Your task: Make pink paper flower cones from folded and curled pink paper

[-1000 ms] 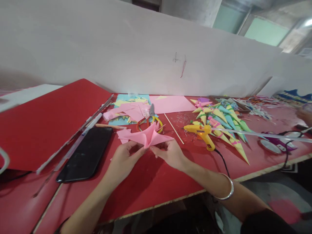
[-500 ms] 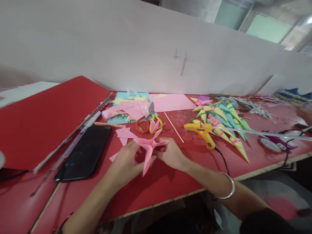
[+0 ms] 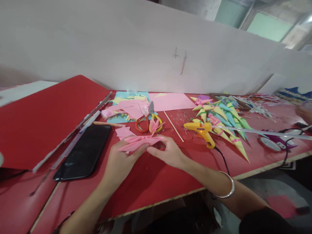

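Note:
A folded pink paper piece (image 3: pixel 141 142) is held between both hands above the red table. My left hand (image 3: pixel 123 159) grips its left side, thumb pressed along the near face. On the right, my right hand (image 3: pixel 170 152) pinches the other side, its thumb close to the left thumb. The paper's long folds lie nearly level, with a pointed pink tip (image 3: pixel 154 126) rising behind them. Just beyond are scissors with red and yellow handles (image 3: pixel 142 125). Pink paper scraps (image 3: pixel 123 132) lie behind my left hand, partly covered.
A black phone (image 3: pixel 84 152) lies at left, beside a large red board (image 3: pixel 53 120). A yellow glue gun (image 3: pixel 201 130) with a cord, a thin stick (image 3: pixel 174 126) and several paper cones (image 3: pixel 225 118) are right of centre. Another person's hand (image 3: pixel 303 113) shows at the far right.
The pink paper was spread in a star shape with its points apart; now it is pressed flatter between the fingers. My left thumb has moved up onto its near face.

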Action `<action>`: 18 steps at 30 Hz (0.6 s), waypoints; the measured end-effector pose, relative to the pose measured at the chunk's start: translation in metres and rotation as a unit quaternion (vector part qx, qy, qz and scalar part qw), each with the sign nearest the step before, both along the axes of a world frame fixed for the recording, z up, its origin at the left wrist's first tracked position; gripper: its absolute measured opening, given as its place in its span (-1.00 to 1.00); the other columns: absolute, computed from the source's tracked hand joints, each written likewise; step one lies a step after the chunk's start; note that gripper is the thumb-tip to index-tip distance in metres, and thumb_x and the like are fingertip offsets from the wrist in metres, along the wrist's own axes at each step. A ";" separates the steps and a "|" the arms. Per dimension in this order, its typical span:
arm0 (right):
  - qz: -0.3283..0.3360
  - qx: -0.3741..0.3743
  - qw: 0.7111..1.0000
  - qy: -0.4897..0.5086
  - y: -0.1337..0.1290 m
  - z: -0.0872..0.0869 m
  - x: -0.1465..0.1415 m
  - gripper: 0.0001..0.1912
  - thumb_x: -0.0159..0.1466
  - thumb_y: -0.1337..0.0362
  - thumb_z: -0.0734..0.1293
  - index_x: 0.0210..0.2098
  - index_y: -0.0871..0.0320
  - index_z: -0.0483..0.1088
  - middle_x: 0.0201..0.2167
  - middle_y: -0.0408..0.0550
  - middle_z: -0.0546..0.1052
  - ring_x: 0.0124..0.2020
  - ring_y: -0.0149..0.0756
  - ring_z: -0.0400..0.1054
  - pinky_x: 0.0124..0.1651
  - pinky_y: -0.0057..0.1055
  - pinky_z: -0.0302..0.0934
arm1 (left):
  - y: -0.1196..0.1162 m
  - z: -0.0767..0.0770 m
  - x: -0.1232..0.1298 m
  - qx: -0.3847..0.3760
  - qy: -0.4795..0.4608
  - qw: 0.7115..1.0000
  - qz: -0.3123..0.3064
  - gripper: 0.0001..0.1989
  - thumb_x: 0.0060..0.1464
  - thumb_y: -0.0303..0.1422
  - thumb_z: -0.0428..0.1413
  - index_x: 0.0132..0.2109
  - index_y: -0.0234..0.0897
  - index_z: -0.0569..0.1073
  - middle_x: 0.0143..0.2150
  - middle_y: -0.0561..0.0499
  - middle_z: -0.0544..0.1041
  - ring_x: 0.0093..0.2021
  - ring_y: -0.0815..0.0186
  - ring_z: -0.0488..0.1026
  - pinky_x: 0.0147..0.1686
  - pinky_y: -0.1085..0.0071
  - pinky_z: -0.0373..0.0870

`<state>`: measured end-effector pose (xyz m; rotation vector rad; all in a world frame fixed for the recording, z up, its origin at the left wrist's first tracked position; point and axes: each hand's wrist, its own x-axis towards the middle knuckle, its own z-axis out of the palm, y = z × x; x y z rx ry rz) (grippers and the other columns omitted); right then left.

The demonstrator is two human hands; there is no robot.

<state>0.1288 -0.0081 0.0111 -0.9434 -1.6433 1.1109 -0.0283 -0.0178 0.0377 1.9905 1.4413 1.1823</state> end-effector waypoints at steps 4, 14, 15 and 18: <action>-0.007 -0.062 0.987 0.151 0.003 0.000 -0.002 -0.67 0.03 0.15 0.39 -0.28 0.06 0.23 -0.36 -0.19 0.37 -0.45 -0.46 0.27 -0.41 -0.50 0.22 | 0.000 0.006 0.002 -0.059 -0.025 0.998 0.027 -0.72 -0.10 -0.14 0.09 -0.39 -0.26 0.53 -0.32 -0.03 0.60 -0.30 0.16 0.50 -0.26 0.34 0.44; -0.008 -0.123 0.977 0.173 0.006 0.006 0.001 -0.73 0.00 0.12 0.40 -0.36 0.12 0.35 -0.67 -0.30 0.37 -0.64 -0.51 0.27 -0.46 -0.50 0.22 | 0.000 0.008 0.001 -0.095 -0.056 0.994 -0.004 -0.78 -0.09 -0.22 0.11 -0.36 -0.25 0.55 -0.34 0.00 0.61 -0.36 0.17 0.51 -0.39 0.35 0.46; -0.008 -0.131 0.974 0.183 0.006 0.006 0.001 -0.71 -0.01 0.09 0.40 -0.39 0.13 0.37 -0.70 -0.30 0.36 -0.65 -0.51 0.26 -0.47 -0.50 0.21 | 0.000 0.008 0.001 -0.094 -0.062 0.994 -0.009 -0.78 -0.08 -0.22 0.11 -0.35 -0.25 0.55 -0.33 -0.01 0.61 -0.34 0.16 0.52 -0.37 0.35 0.47; -0.001 -0.150 0.965 0.214 0.007 0.003 0.000 -0.65 -0.03 -0.01 0.39 -0.44 0.15 0.40 -0.70 -0.27 0.40 -0.65 -0.50 0.27 -0.48 -0.50 0.20 | 0.000 0.008 0.002 -0.094 -0.067 0.993 -0.006 -0.80 -0.09 -0.24 0.12 -0.35 -0.25 0.55 -0.33 -0.02 0.61 -0.33 0.16 0.52 -0.35 0.34 0.47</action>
